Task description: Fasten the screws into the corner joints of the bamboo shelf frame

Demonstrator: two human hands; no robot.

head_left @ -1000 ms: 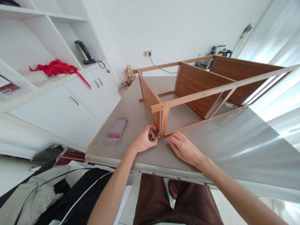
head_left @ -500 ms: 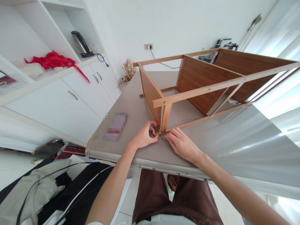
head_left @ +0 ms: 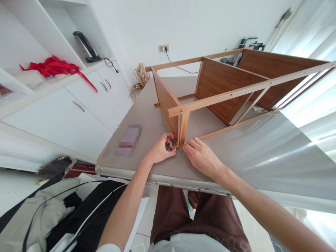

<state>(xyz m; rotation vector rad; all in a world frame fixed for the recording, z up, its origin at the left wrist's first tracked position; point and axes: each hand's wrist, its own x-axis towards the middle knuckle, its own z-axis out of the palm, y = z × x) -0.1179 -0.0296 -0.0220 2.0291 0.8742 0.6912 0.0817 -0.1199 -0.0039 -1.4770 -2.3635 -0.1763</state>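
A wooden shelf rack (head_left: 223, 97) lies on its side on a grey tabletop (head_left: 249, 147). At its near lower corner, my left hand (head_left: 159, 149) is closed, thumb and curled fingers gripping the end of the bottom rail. A small bent metal hex key (head_left: 181, 149) shows at that same corner, its end pinched in the fingers of my right hand (head_left: 203, 154). The fingers cover part of the key, and where its tip sits is hidden. Above the corner, a screw head (head_left: 182, 111) shows in the upper rail.
Left of my hands lies a blurred-out flat object (head_left: 129, 140) on the tabletop. White cabinets (head_left: 76, 105) with a kettle (head_left: 85, 47) and red ribbon (head_left: 55, 66) stand at left. Dried stalks (head_left: 140, 77) are behind the table. Clothes (head_left: 52, 213) lie in a pile lower left.
The view has shifted slightly. My right hand has tilted a little at the corner, and the hex key shows at a different angle. My left hand keeps its grip.
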